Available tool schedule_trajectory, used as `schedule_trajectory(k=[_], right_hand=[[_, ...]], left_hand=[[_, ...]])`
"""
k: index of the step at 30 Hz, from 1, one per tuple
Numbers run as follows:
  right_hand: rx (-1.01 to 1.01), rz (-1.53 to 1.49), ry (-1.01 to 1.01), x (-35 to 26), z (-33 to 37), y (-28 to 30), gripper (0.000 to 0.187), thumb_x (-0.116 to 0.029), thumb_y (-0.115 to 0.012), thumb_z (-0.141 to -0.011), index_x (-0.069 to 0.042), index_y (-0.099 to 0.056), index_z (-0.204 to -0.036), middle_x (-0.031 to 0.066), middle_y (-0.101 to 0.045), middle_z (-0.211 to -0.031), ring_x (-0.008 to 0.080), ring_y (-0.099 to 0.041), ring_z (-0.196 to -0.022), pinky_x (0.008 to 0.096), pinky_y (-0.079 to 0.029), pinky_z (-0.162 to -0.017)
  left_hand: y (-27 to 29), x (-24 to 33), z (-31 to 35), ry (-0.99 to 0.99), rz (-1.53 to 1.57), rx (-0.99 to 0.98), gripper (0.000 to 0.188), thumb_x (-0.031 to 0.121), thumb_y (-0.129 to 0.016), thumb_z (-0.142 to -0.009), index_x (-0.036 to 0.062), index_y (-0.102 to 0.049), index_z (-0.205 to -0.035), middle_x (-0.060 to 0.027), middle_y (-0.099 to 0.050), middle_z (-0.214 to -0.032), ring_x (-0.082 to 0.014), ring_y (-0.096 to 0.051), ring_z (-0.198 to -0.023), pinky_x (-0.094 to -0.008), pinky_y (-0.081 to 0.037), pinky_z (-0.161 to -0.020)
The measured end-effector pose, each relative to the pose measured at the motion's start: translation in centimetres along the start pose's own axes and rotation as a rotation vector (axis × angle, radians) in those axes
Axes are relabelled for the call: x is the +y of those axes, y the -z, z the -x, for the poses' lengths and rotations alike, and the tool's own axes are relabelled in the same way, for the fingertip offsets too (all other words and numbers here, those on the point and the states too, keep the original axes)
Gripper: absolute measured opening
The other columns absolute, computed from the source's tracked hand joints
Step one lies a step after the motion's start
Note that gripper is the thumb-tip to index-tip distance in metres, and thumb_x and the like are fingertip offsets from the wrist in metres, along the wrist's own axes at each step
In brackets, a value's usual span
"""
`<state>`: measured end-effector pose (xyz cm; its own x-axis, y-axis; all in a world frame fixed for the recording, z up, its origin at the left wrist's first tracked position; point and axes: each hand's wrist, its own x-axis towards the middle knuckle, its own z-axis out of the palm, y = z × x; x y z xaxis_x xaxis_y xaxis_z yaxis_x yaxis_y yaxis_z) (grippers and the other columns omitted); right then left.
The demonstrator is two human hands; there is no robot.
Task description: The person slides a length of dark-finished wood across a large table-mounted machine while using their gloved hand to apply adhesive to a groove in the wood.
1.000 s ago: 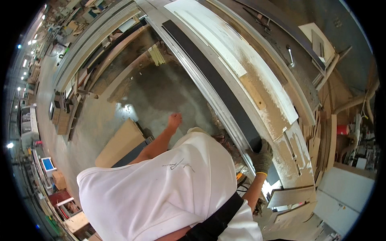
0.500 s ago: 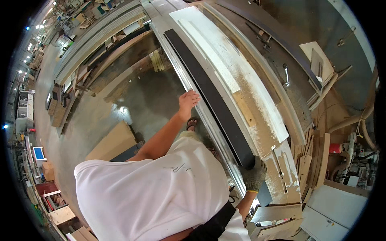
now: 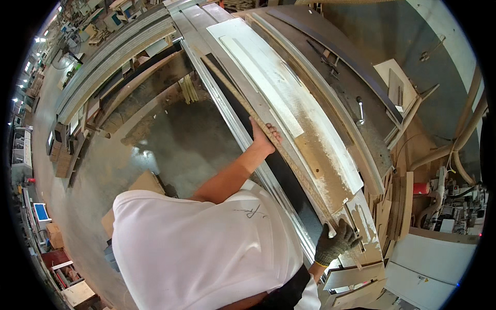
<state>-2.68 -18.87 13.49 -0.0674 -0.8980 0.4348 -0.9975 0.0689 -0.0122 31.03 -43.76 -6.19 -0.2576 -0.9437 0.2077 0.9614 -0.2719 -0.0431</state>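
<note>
A long dark board strip point(image 3: 289, 178) is tilted up on its long edge over the metal bench, its narrow brown edge facing up. About halfway along it, my bare left hand point(image 3: 264, 136) grips the strip, with the fingers over the brown edge and the palm on the dark face. My right hand point(image 3: 336, 244), in a grey knit glove with a yellow cuff, is closed around the near end, thumb on one side and fingers on the other. A bright metal rail point(image 3: 227, 108) runs alongside, between the strip and my body.
Right of the strip lies a white-smeared board point(image 3: 279, 77) with brown patches. A wrench-like tool point(image 3: 360, 111) rests on the dark surface beyond. Offcuts point(image 3: 400, 201) lean at the right, near a white cabinet point(image 3: 426, 268). Stacked long profiles point(image 3: 119, 62) stand at the far left.
The dark strip has gone from lying flat to tilted on edge. My left hand has moved right from the rail and taken hold of it. My right hand has shifted slightly at the near end.
</note>
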Motion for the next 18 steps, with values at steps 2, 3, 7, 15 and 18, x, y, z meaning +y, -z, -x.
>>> schedule_trajectory(k=[2, 3, 7, 15, 18], right_hand=[[-0.021, 0.018, -0.114, 0.3, 0.5, -0.5, 0.048, -0.028, -0.083, -0.076, -0.01, -0.068, -0.117, 0.0099, -0.067, -0.112, 0.0324, -0.059, -0.114, 0.0576, -0.026, -0.119], [0.081, 0.045, -0.159, 0.8, 0.7, -1.2, 0.047, -0.029, -0.083, -0.076, -0.009, -0.068, -0.116, 0.0108, -0.068, -0.113, 0.0325, -0.059, -0.113, 0.0578, -0.027, -0.117], [0.161, 0.061, -0.268, 0.6, 0.5, -2.4, 0.043, -0.028, -0.084, -0.077, -0.006, -0.07, -0.112, 0.0121, -0.068, -0.118, 0.0331, -0.059, -0.116, 0.053, -0.036, -0.109], [0.198, -0.178, -0.27, -3.2, -4.0, -3.4, 0.041, -0.008, -0.084, -0.071, -0.007, -0.071, -0.111, 0.0123, -0.067, -0.121, 0.0362, -0.059, -0.116, 0.0445, -0.042, -0.107], [0.169, -0.103, -0.202, -2.5, -3.5, -3.8, 0.042, -0.019, -0.082, -0.076, -0.015, -0.067, -0.115, 0.0113, -0.064, -0.123, 0.034, -0.055, -0.124, 0.0561, -0.03, -0.116]], left_hand=[[-4.2, -1.6, -2.5, -0.021, 0.08, 0.245, 0.049, 0.06, -0.049, -0.095, 0.0165, -0.057, -0.074, 0.0023, -0.053, -0.061, -0.0161, -0.051, -0.057, -0.0287, -0.041, -0.069], [-4.3, -1.3, -3.5, -0.006, 0.134, 0.046, 0.04, 0.051, -0.052, -0.095, 0.0157, -0.056, -0.076, 0.0019, -0.051, -0.063, -0.0163, -0.051, -0.059, -0.0296, -0.041, -0.07], [-4.4, 0.1, -6.4, 0.037, 0.21, -0.328, 0.021, 0.028, -0.053, -0.098, 0.0142, -0.056, -0.082, 0.0006, -0.052, -0.066, -0.0159, -0.052, -0.064, -0.03, -0.041, -0.071], [-3.4, 3.6, -8.6, 0.095, 0.209, -0.327, 0.025, 0.018, -0.046, -0.103, 0.0137, -0.055, -0.079, 0.0017, -0.054, -0.064, -0.0139, -0.053, -0.06, -0.0289, -0.044, -0.068], [-4.5, 3.0, -9.1, 0.068, 0.249, -0.253, 0.027, 0.016, -0.045, -0.104, 0.014, -0.054, -0.078, 0.003, -0.053, -0.06, -0.013, -0.051, -0.055, -0.0272, -0.044, -0.064]])
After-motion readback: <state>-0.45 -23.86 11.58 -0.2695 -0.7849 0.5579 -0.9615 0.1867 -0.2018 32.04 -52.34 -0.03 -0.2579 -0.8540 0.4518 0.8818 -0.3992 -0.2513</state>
